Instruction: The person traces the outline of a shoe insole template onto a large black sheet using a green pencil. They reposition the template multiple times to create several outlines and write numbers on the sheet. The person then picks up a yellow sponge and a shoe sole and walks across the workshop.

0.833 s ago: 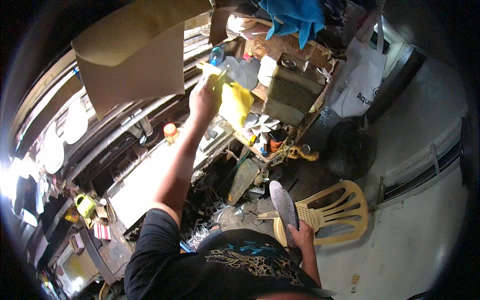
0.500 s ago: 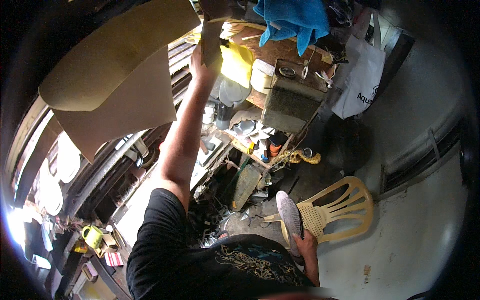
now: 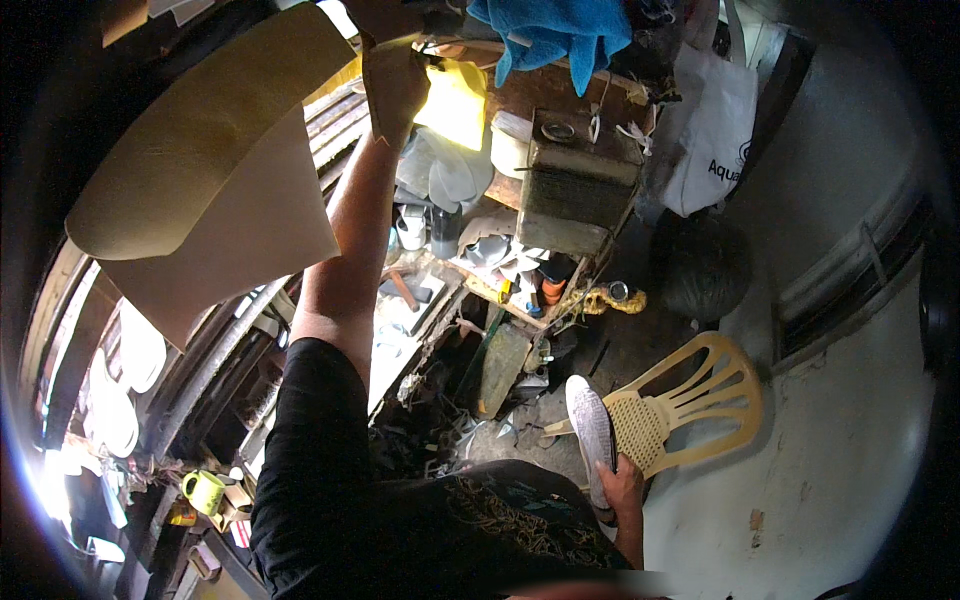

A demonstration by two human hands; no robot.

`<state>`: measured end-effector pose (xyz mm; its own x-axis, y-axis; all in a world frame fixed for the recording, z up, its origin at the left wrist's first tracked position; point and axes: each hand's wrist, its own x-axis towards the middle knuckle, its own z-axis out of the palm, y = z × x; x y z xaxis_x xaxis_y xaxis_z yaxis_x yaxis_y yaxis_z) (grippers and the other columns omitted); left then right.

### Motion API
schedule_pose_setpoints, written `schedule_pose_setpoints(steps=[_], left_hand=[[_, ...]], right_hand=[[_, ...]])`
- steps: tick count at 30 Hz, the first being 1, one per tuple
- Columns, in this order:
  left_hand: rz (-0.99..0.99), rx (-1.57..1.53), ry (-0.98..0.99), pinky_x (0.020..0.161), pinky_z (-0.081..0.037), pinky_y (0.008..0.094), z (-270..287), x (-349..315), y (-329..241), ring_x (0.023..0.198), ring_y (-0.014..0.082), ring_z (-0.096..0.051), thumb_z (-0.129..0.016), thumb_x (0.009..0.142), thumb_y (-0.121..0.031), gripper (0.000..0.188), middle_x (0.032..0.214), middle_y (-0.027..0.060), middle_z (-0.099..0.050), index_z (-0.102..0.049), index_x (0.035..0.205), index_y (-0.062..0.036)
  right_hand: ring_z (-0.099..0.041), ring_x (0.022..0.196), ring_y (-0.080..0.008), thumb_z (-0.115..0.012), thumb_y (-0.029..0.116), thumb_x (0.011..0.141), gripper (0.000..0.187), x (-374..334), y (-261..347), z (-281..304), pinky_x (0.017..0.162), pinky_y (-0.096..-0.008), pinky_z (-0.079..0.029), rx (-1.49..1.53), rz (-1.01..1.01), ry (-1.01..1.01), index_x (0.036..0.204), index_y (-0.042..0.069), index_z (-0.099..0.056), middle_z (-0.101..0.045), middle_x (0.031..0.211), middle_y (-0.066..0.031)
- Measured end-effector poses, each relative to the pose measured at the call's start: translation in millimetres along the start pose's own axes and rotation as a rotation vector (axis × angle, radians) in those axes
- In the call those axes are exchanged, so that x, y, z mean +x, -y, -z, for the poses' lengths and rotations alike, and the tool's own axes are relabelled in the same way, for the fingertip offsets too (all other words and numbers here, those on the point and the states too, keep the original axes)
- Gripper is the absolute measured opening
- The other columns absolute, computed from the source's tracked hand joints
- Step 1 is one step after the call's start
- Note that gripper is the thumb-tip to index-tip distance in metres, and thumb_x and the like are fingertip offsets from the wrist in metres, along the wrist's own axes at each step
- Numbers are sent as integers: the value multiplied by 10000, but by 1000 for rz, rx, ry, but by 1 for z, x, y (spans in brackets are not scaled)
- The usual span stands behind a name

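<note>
My right hand [image 3: 625, 482] is closed around the heel end of a long grey shoe sole [image 3: 592, 420], low at the right in front of a plastic chair. The sole is held tilted, its pale speckled face showing. My left arm stretches up, and my left hand [image 3: 405, 90] is raised at a dark brown strip of material [image 3: 385, 70]. That strip covers part of the hand, and its fingers cannot be made out. Left of it hang large beige-brown sheets [image 3: 200, 150], the front one curled. A yellow bag [image 3: 455, 105] lies just beyond the hand.
The beige plastic chair [image 3: 690, 405] stands at the right. A worn metal box [image 3: 580, 180] sits on a cluttered shelf, with a blue cloth [image 3: 560, 40] above. A white tote bag [image 3: 710, 130] hangs beside it. On the left bench are a hammer [image 3: 403, 290] and a yellow-green mug [image 3: 204, 492].
My left hand has risen a little further behind the brown strip. The sole in my right hand has turned slightly, showing more of its pale face. The whole view has shifted a little.
</note>
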<state>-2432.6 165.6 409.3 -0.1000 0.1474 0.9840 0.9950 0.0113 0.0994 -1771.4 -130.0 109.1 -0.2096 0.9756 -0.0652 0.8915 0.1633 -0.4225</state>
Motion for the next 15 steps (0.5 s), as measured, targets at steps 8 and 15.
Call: schedule_pose_setpoints(steps=[8,15], left_hand=[[-111,132,-98,666,-541,452,-38,1,42,766,330,-689,-682,908,-334,223,884,121,-701,-700,970,-120],[388,-334,-49,947,-500,437,12,-86,7,1021,427,-618,-684,927,-271,469,1113,269,-647,-583,1317,-30]], right_hand=[[-618,895,-518,-761,354,865,434,11,3,-2,787,-566,-483,4,-23,59,936,-47,-612,-634,909,-309],[-623,921,-529,-752,385,876,495,36,17,4,813,-557,-491,35,25,135,1038,-61,-611,-669,981,-314]])
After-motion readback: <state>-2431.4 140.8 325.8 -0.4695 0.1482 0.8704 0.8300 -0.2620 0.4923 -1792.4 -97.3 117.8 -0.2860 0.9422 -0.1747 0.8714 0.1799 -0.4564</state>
